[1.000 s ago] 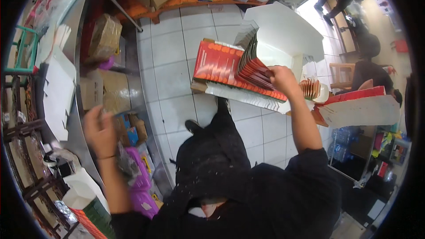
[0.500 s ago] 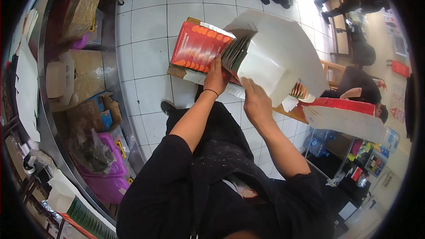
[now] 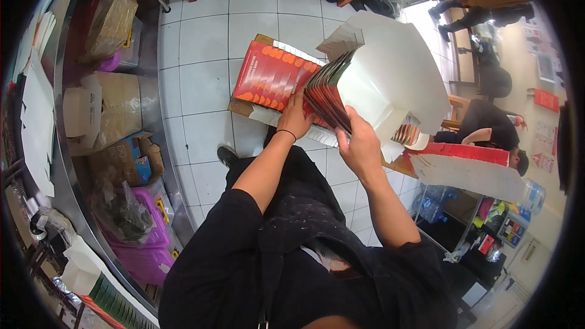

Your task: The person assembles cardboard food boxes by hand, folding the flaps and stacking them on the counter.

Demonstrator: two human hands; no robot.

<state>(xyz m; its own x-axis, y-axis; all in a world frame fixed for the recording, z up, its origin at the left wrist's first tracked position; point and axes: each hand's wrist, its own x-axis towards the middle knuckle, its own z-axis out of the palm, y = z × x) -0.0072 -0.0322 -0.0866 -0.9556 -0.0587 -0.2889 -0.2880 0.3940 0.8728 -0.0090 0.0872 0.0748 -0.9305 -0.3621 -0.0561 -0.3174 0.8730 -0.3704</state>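
A thick stack of nested paper cartons (image 3: 376, 88), white inside with red and green printed outer sides, leans in front of me at mid-height. Its layered edges fan out on the left. My right hand (image 3: 361, 146) grips the near lower corner of this stack, thumb apart from the fingers. Beside the fanned edges, my left hand (image 3: 295, 120) lies with fingers stretched against a pile of flat red printed card sheets (image 3: 271, 76); its fingertips are partly hidden by the cartons. Brown board (image 3: 241, 107) shows under the red sheets.
On the left, a metal-edged shelf (image 3: 167, 122) holds cardboard boxes (image 3: 122, 109) and purple plastic bins (image 3: 143, 262). Another long red-and-white carton stack (image 3: 469, 173) extends to the right. A seated person (image 3: 490, 125) is beyond it. Water bottles (image 3: 436, 201) stand below.
My right hand has shifted from lying on the white inner face to gripping the stack's lower corner. The cartons' fanned edges have spread, showing more red. My left hand stays nearly in place.
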